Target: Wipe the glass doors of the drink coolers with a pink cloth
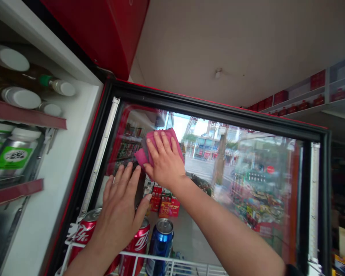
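Observation:
My right hand (164, 160) presses a pink cloth (163, 138) flat against the inside of the glass of an open fridge door (247, 168), in the upper left part of the pane. My left hand (121, 207) lies lower and to the left, fingers stretched out and flat on the same glass, holding nothing. Beneath it, a white wire door rack (166, 262) holds two red cola cans (139, 241) and a blue can (161, 239).
The fridge interior is on the left, with shelves of bottles (14, 97) and green-labelled bottles (13, 157). The door's black frame (218, 111) has light strips at both sides. Shop shelves with red boxes (301, 96) run along the right wall under the ceiling.

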`<state>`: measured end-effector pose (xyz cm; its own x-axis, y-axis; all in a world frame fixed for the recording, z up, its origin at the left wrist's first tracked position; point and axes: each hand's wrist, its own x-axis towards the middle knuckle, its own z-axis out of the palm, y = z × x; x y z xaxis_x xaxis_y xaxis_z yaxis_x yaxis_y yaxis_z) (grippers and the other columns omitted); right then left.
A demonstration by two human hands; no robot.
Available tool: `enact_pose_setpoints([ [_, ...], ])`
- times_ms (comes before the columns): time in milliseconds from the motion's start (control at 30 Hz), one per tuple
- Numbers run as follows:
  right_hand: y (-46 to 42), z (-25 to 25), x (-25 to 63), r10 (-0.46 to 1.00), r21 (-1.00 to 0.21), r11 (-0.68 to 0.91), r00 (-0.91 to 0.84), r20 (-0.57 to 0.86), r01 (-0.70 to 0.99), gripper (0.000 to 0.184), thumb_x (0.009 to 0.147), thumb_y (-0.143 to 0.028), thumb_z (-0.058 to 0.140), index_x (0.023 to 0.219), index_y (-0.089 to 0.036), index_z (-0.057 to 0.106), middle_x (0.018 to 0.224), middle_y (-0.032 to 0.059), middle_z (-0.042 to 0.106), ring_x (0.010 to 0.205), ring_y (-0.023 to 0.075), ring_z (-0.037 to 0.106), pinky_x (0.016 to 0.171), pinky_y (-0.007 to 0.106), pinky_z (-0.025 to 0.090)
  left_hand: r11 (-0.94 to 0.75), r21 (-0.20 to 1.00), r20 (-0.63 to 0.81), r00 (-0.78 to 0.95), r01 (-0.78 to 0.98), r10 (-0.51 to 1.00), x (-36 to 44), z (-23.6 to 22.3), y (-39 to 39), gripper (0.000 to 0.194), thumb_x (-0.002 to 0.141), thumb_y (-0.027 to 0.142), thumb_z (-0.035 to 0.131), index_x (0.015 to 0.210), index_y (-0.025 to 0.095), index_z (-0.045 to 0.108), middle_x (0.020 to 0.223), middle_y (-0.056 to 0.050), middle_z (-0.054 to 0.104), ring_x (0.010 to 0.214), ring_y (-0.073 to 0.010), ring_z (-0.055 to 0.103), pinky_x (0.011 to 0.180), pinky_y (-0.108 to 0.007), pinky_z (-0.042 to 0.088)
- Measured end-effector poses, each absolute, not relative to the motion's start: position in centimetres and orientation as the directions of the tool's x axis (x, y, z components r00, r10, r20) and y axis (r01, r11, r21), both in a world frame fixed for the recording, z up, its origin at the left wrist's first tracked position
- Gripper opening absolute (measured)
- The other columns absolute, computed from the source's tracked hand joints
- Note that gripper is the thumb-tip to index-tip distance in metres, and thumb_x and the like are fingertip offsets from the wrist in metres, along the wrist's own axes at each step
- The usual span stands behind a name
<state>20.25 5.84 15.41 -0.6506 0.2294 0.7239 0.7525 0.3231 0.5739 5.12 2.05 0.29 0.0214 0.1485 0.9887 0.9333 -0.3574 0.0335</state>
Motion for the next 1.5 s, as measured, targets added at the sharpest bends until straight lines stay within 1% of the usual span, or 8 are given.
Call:
enact_pose_setpoints([
  [100, 5.4, 16.2, 23.3, 0.216, 0.614, 0.307, -0.682, 0.699, 0.727, 0.09, 0.109, -0.058, 0.059, 0.181, -0.013, 0.029, 0.192, 0.0143, 0.019, 0.179, 0.0358, 0.017, 0.147, 0.057, 0.01, -0.369, 0.025, 0.988, 0.033, 0.929, 0.15, 5.1, 0.1, 2.2, 0.08, 0.11, 0.045, 0.051, 0.18, 0.021, 0.019, 0.184, -0.02, 0.037, 0.175, -0.0388, 0.029, 0.139, -0.064, 0.029],
  [167, 5.2, 16.9, 27.4, 0.225, 0.535, 0.253, -0.587, 0.778, 0.806, 0.089, 0.109, -0.058, 0.056, 0.181, -0.013, 0.029, 0.191, 0.0144, 0.024, 0.178, 0.0356, 0.02, 0.147, 0.057, 0.012, -0.371, 0.023, 0.986, 0.04, 0.928, 0.161, 4.7, 0.0, 2.1, 0.081, 0.11, 0.045, 0.051, 0.18, 0.022, 0.019, 0.185, -0.019, 0.037, 0.175, -0.0386, 0.029, 0.138, -0.065, 0.03],
  [300, 5.1, 17.5, 36.8, 0.113, 0.176, 0.106, -0.188, 0.976, 0.979, 0.089, 0.108, -0.059, 0.049, 0.179, -0.008, 0.03, 0.187, 0.0228, 0.032, 0.175, 0.0422, 0.027, 0.142, 0.068, 0.021, -0.369, 0.02, 0.986, 0.044, 0.929, 0.163, 2.7, 0.0, 1.7, 0.08, 0.11, 0.047, 0.049, 0.18, 0.022, 0.018, 0.185, -0.019, 0.036, 0.175, -0.0392, 0.03, 0.137, -0.066, 0.033],
  [400, 5.5, 17.1, 40.7, -0.007, -0.128, 0.052, 0.129, 0.992, 0.99, 0.093, 0.107, -0.061, 0.046, 0.175, 0.001, 0.034, 0.182, 0.032, 0.035, 0.172, 0.0497, 0.031, 0.136, 0.075, 0.028, -0.359, 0.033, 0.986, 0.028, 0.933, 0.164, 0.8, -0.1, 1.3, 0.08, 0.11, 0.048, 0.05, 0.18, 0.023, 0.02, 0.186, -0.018, 0.034, 0.175, -0.0391, 0.03, 0.137, -0.066, 0.033],
  [533, 6.2, 16.4, 39.3, -0.069, -0.282, 0.063, 0.286, 0.956, 0.957, 0.095, 0.106, -0.061, 0.049, 0.175, 0.004, 0.034, 0.181, 0.0359, 0.033, 0.171, 0.0543, 0.031, 0.134, 0.079, 0.028, -0.33, 0.05, 0.984, 0.009, 0.943, 0.175, -1.2, -0.5, 1.0, 0.08, 0.11, 0.049, 0.049, 0.18, 0.022, 0.02, 0.185, -0.018, 0.037, 0.174, -0.0388, 0.031, 0.138, -0.066, 0.032],
  [1100, 7.4, 17.1, 13.5, 0.152, 0.176, 0.154, -0.199, 0.968, 0.972, 0.093, 0.109, -0.056, 0.049, 0.179, -0.002, 0.025, 0.191, 0.0228, 0.019, 0.177, 0.0444, 0.016, 0.141, 0.069, 0.018, -0.272, 0.093, 0.976, -0.033, 0.958, 0.215, -5.8, -3.2, -0.4, 0.081, 0.109, 0.043, 0.053, 0.18, 0.022, 0.02, 0.186, -0.018, 0.035, 0.175, -0.0375, 0.03, 0.137, -0.067, 0.034],
  [1233, 7.7, 15.8, 8.8, 0.191, 0.247, 0.262, -0.301, 0.934, 0.933, 0.094, 0.108, -0.053, 0.053, 0.18, 0.0, 0.022, 0.191, 0.0242, 0.013, 0.178, 0.0446, 0.01, 0.142, 0.071, 0.013, -0.244, 0.104, 0.976, -0.052, 0.964, 0.211, -6.5, -3.5, -1.0, 0.082, 0.109, 0.043, 0.054, 0.18, 0.023, 0.02, 0.185, -0.018, 0.037, 0.175, -0.0385, 0.03, 0.136, -0.068, 0.035],
  [1500, 7.9, 10.5, 5.1, 0.21, 0.356, 0.409, -0.467, 0.859, 0.84, 0.084, 0.107, -0.037, 0.056, 0.178, -0.001, 0.03, 0.19, 0.0228, 0.013, 0.178, 0.0435, 0.016, 0.143, 0.07, 0.013, -0.215, 0.13, 0.972, -0.081, 0.968, 0.223, -7.0, -3.9, -2.8, 0.082, 0.109, 0.046, 0.054, 0.18, 0.022, 0.02, 0.185, -0.02, 0.036, 0.173, -0.0407, 0.034, 0.135, -0.068, 0.037],
])
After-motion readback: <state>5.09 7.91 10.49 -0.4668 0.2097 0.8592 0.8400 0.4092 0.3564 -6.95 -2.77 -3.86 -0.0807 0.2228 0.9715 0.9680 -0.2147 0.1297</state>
